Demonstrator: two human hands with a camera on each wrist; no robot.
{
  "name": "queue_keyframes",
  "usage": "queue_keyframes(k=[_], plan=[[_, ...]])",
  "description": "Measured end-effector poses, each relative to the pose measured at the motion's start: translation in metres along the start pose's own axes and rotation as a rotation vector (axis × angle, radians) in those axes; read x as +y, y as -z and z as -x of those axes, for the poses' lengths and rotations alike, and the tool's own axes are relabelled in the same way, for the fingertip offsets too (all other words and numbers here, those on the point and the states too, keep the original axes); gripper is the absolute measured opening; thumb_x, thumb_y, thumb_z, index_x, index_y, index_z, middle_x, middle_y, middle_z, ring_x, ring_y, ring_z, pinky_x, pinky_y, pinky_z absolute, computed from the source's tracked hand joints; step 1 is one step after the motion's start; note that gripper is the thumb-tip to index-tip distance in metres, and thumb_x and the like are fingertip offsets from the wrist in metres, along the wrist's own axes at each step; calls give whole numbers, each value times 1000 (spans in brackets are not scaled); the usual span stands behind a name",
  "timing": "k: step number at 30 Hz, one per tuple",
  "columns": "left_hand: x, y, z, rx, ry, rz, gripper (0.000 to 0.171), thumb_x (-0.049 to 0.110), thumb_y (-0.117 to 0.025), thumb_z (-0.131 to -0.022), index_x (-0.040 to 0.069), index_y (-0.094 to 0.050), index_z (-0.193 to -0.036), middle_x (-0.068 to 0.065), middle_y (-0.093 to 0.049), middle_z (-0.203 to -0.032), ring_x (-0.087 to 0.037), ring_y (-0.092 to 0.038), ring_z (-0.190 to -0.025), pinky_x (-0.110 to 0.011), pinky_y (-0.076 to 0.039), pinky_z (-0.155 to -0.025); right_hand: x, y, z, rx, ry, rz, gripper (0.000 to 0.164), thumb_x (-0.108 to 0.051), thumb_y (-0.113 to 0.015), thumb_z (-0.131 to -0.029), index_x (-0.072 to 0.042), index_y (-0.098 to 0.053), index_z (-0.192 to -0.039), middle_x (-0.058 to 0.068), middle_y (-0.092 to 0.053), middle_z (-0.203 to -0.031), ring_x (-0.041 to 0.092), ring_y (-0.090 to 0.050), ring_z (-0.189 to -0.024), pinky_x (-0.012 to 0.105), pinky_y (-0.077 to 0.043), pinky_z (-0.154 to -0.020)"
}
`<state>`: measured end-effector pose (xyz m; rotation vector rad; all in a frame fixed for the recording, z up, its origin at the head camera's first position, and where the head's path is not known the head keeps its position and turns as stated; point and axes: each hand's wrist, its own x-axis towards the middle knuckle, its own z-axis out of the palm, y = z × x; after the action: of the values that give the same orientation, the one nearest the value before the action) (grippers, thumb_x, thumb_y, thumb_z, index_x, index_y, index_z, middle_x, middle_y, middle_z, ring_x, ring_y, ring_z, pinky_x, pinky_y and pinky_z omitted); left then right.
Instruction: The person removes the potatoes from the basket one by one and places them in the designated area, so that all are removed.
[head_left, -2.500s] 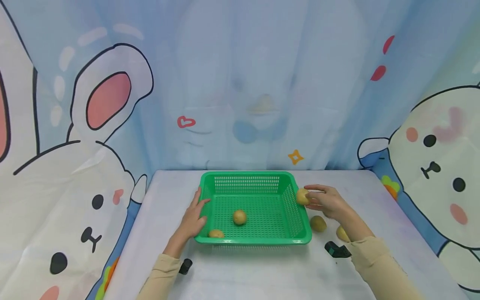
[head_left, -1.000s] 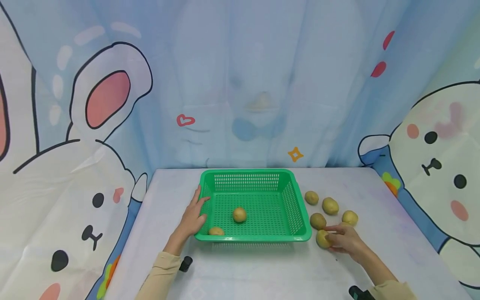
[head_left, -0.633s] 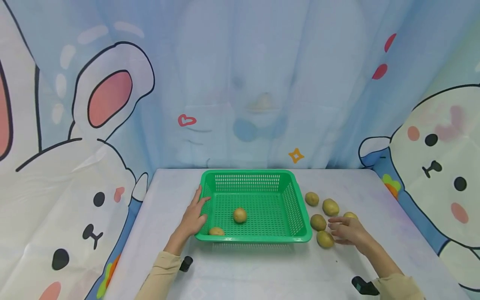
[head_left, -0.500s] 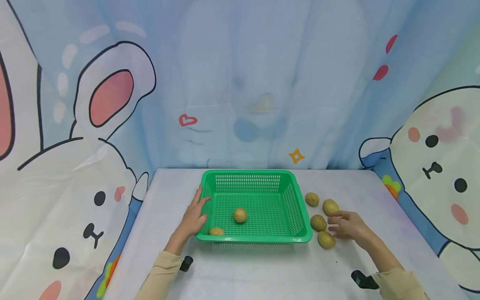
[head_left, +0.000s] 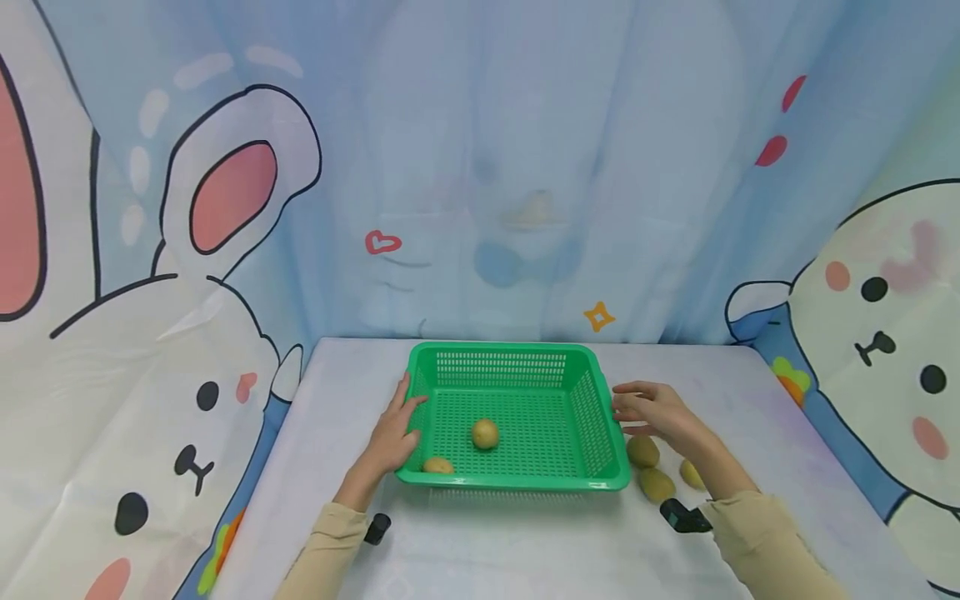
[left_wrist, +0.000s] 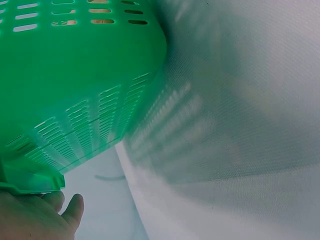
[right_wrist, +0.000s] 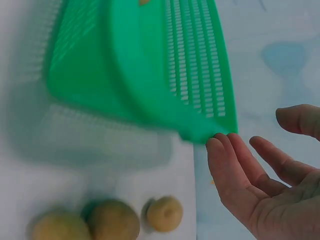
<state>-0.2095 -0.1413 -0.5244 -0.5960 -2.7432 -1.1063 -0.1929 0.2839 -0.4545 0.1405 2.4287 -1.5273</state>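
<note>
A green plastic basket (head_left: 517,482) with slotted walls stands on the table. Inside it lie two potatoes, one potato (head_left: 485,433) on the mesh floor and another potato (head_left: 438,466) by the near left corner. My left hand (head_left: 392,435) holds the left rim, thumb over the edge and fingers along the outside; the left wrist view has fingertips (left_wrist: 75,209) just under the rim. At the right rim, my right hand (head_left: 654,410) reaches with loose fingers and no potato in it; in the right wrist view its fingertips (right_wrist: 216,145) meet the basket corner, thumb apart.
Right of the basket lie potatoes: one potato (head_left: 643,452), a nearer potato (head_left: 657,484) and a potato (head_left: 691,474) partly behind the right wrist. Black wrist cameras (head_left: 684,517) sit at both sleeves. A printed curtain (head_left: 487,167) hangs behind the table (head_left: 480,558).
My right hand let go of a potato beside the basket, touched the nearest one, then moved up and left to the basket's right rim. The left hand has stayed on the left rim.
</note>
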Motion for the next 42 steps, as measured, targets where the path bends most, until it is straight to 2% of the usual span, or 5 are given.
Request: queue_keyframes(k=[11,16,24,31,42], plan=[[1,0,-1,-5,7,4,63,0,-48,-75,-6,-50,-138,-21,-10,-163,-37,-14,-149,-57,-24,-114,-44,-61,-36,-83,34,-98,48,-19,-49,-103,8,-44,-141,31,-55,-130,42,-60,-115,46,-54,-88],[-1,2,0,-4,15,-3,64,0,-48,-74,-5,-51,-138,-20,-10,-163,-35,-12,-149,-58,-24,-114,-52,-97,-53,-109,34,-78,46,-17,-52,-101,10,-46,-138,33,-57,-128,44,-61,-112,48,-54,-88],[-4,2,-1,6,-1,1,62,-2,-47,-75,-7,-51,-137,-23,-11,-162,-38,-15,-148,-59,-25,-112,-55,-145,-64,-82,-17,16,38,-13,-56,-97,10,-55,-127,32,-57,-117,48,-60,-108,54,-54,-85],[-3,0,-2,-4,5,14,64,-2,-46,-74,-7,-50,-137,-22,-10,-163,-37,-14,-149,-57,-24,-114,-54,-164,-65,-122,-96,66,39,-15,-58,-97,10,-56,-127,31,-58,-113,46,-62,-104,54,-54,-83],[-6,0,-3,3,15,21,63,0,-47,-75,-4,-51,-138,-18,-9,-164,-34,-13,-150,-56,-25,-114,-45,-183,-69,-138,-90,116,36,-12,-63,-93,10,-60,-122,28,-63,-107,44,-67,-95,51,-57,-76]])
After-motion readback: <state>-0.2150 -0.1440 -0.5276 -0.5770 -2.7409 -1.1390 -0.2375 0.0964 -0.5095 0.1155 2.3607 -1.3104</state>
